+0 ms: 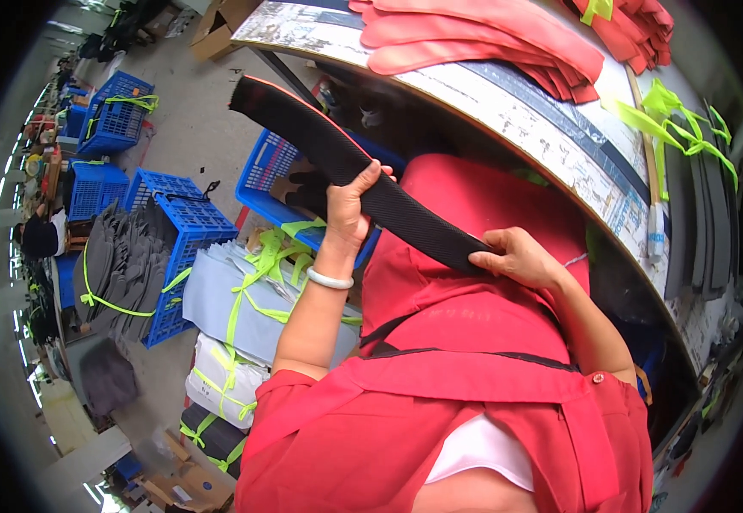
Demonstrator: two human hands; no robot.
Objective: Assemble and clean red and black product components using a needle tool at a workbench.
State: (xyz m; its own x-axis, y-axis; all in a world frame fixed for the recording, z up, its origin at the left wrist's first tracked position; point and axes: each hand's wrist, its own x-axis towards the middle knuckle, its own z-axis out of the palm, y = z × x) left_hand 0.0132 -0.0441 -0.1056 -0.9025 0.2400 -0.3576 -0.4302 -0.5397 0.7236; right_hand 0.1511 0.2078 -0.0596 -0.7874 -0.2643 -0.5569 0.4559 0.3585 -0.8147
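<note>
A long, slightly curved black fabric strip (414, 224) with ribbed texture and a thin red edge stretches diagonally across my lap. My left hand (351, 201) is closed around its middle, thumb on top and the other fingers partly behind it. Below that arm's wrist sits a pale bangle (330, 279). My right hand (518, 256) pinches the strip's near right end between thumb and fingers. The far end, past my left hand, sticks out freely over a blue crate (256, 175) with dark pieces in it.
A worktable (508, 107) carries a stack of red fabric pieces (483, 38) and a grey bundle (705, 205) tied with yellow-green strips. To the left stand blue crates (179, 282), bundled grey pieces (128, 265) and tied light-grey sheets (218, 295). A cardboard box (218, 32) lies farther off.
</note>
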